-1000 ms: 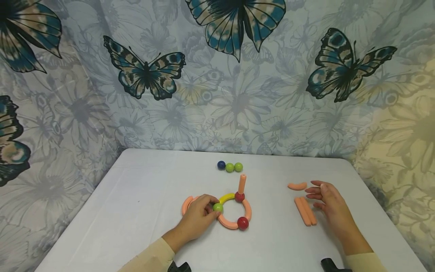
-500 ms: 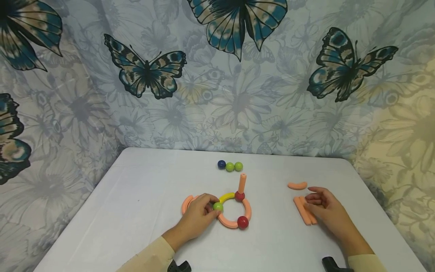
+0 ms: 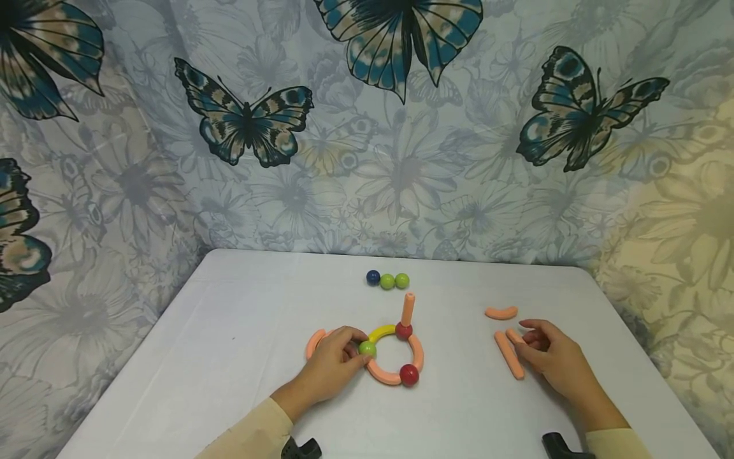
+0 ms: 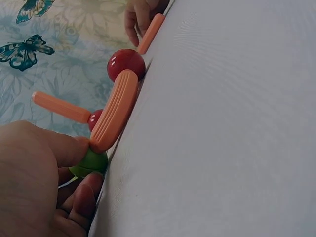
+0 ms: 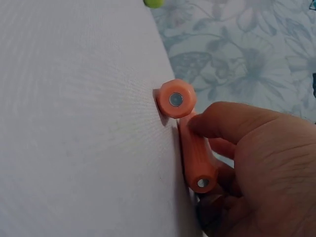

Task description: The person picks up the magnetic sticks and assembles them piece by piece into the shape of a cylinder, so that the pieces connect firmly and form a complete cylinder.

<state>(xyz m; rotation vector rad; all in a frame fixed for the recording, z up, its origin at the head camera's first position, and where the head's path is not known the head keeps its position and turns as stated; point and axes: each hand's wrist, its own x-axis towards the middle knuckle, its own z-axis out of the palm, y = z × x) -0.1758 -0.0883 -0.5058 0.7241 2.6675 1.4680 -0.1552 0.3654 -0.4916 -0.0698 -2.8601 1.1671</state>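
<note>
My left hand pinches a green ball in a ring of magnetic pieces on the table. That ring also has a yellow curved rod, two orange curved rods, and two red balls. From the far red ball stands a straight orange rod. At the right, my right hand pinches another straight orange rod between thumb and fingers. Beside it lies a second straight rod, its round metal end facing the right wrist camera. My right hand partly hides the held rod.
A curved orange rod lies behind the straight ones. Curved orange pieces are partly hidden by my left hand. A dark blue ball and two green balls sit near the white table's back edge, before a butterfly-print cloth.
My right hand has come down onto one of the paired straight rods, gripped it and turned it away from its neighbour. My left hand stays on the green ball.
</note>
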